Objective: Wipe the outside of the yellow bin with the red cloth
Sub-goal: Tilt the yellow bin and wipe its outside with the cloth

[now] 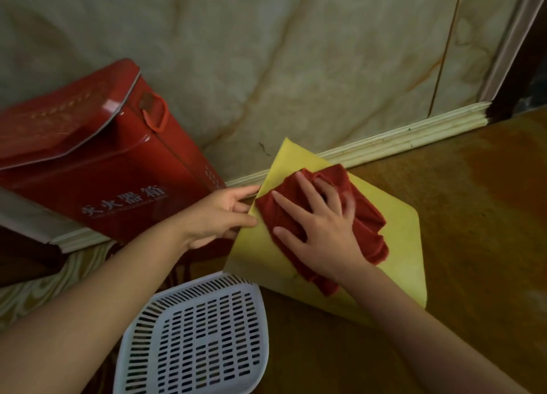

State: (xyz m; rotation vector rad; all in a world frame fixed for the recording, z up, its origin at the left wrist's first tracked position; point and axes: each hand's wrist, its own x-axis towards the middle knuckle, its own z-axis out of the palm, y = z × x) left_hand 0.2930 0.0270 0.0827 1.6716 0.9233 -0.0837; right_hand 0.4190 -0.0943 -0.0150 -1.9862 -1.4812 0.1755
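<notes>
The yellow bin [396, 251] lies on the brown floor with a flat outer face turned up toward me, one corner near the skirting board. The red cloth [368, 225] is spread and crumpled on that face. My right hand [319, 231] presses flat on the cloth with fingers spread. My left hand [222, 216] grips the bin's left edge, thumb on top and fingers curled around the rim. The bin's opening is hidden from me.
A red metal fire-extinguisher box [97, 160] leans against the marble-patterned wall at the left. A white slotted plastic basket [195, 337] sits close below the bin. The cream skirting board [399, 136] runs behind, with a dark door frame [515, 77] at the far right.
</notes>
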